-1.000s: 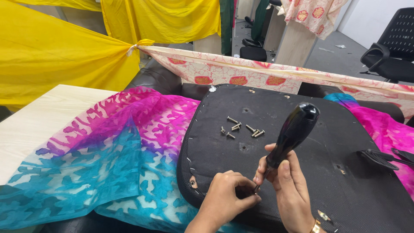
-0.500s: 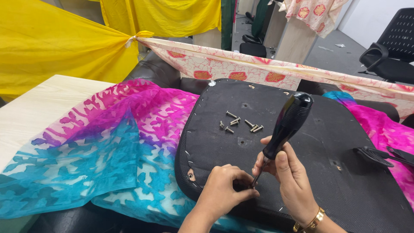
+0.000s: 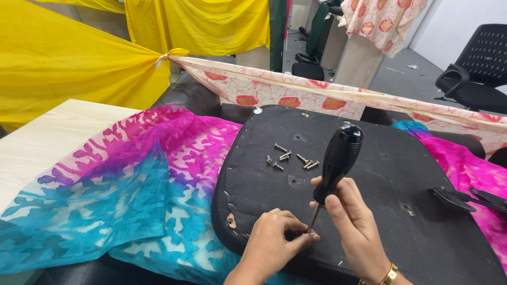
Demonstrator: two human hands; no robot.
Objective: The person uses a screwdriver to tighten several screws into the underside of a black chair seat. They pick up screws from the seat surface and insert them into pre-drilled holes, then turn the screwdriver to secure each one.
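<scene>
A black-handled screwdriver (image 3: 335, 163) is being held tilted over the near edge of an upturned black seat pad (image 3: 369, 174), its thin shaft slanting down toward the pad's felt underside. The tool is judged to be light and stiff, with a bulbous moulded handle that should not slip; it is best taken low on the handle, where turning force can be passed on while the tip is steadied separately.

The right hand (image 3: 351, 227) is being kept closed around the lower handle, fingers wrapped and thumb pressed along the side. The left hand (image 3: 274, 243) is being pinched shut at the shaft's tip, fingertips gathered against the pad; whether a screw is being held there cannot be told.

Loose silver screws (image 3: 290, 158) are lying scattered on the pad, apart from both hands. The pad is resting on a pink and blue patterned cloth (image 3: 132, 184), which is being draped over a pale wooden surface (image 3: 53, 137).
</scene>
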